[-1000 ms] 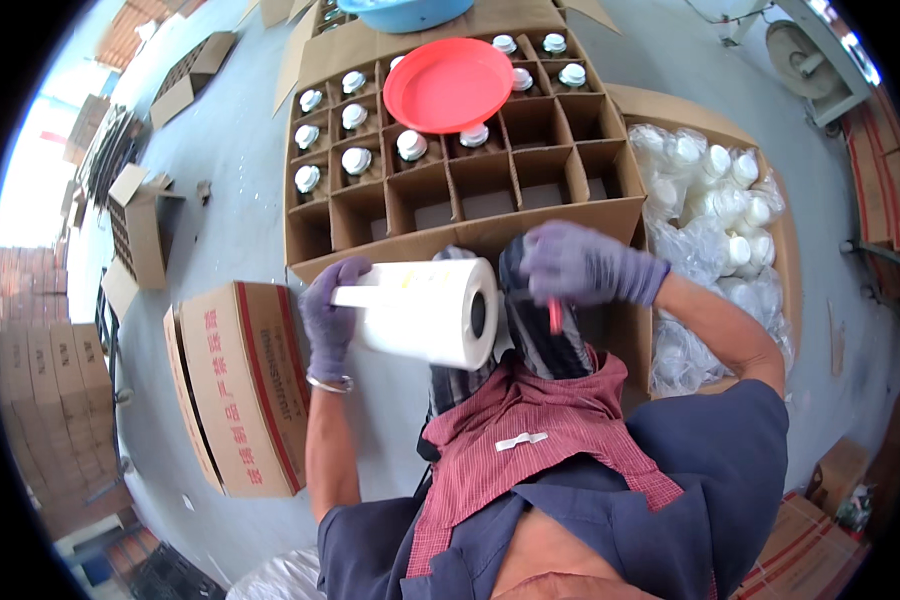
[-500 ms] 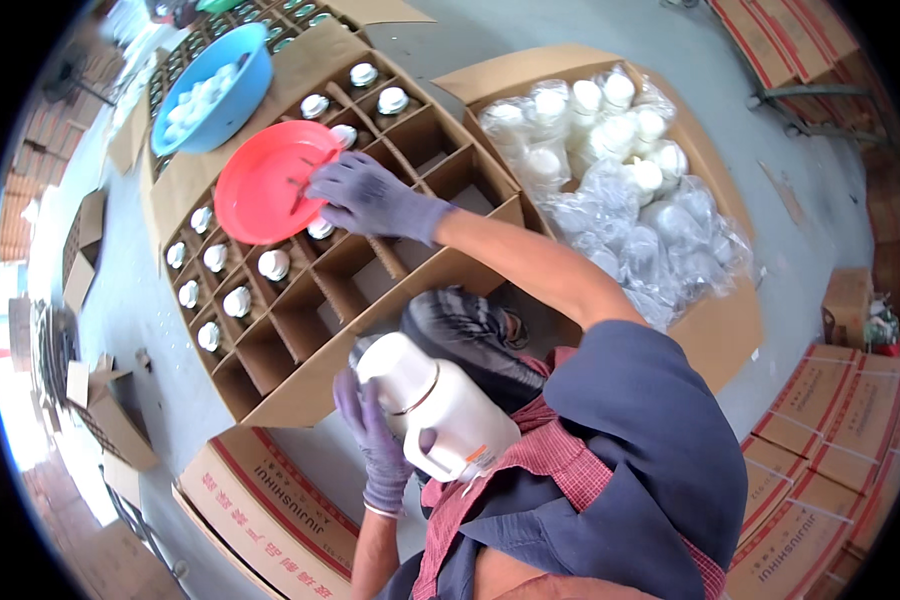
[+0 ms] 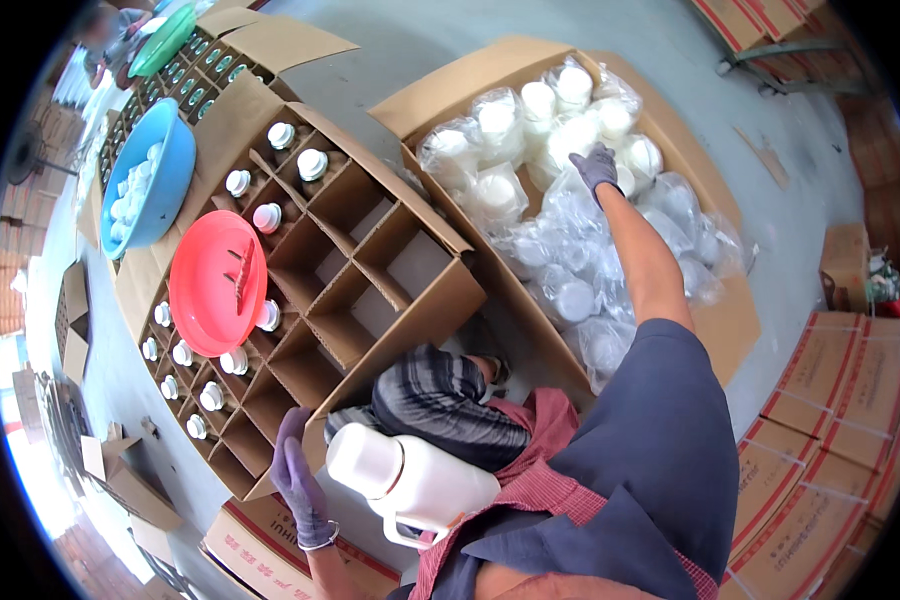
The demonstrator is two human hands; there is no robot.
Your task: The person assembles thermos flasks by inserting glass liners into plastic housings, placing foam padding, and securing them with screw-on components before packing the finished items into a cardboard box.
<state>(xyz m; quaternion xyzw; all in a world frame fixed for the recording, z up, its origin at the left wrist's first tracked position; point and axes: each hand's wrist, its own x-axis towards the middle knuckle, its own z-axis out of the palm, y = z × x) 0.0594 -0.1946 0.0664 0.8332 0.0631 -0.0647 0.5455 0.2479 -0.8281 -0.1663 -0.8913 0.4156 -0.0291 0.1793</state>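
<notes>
Jug (image 3: pixel 415 485) white, handled, capped; left hand (image 3: pixel 300 480) grips it; right hand (image 3: pixel 598 166) clutches bagged jugs (image 3: pixel 570 200).

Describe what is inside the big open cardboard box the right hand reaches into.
The cardboard box holds clear plastic bags of white jugs. The gloved right hand rests on them. Lower layers and the box floor are covered.

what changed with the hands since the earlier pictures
The right hand left the red dish on the divided carton and swung over to the box of bagged white lids, where it now rests on the bags. It had been at the white jug before that. The left hand stayed beside the jug, which is still on the lap. The dish and capped bottles did not move.
</notes>
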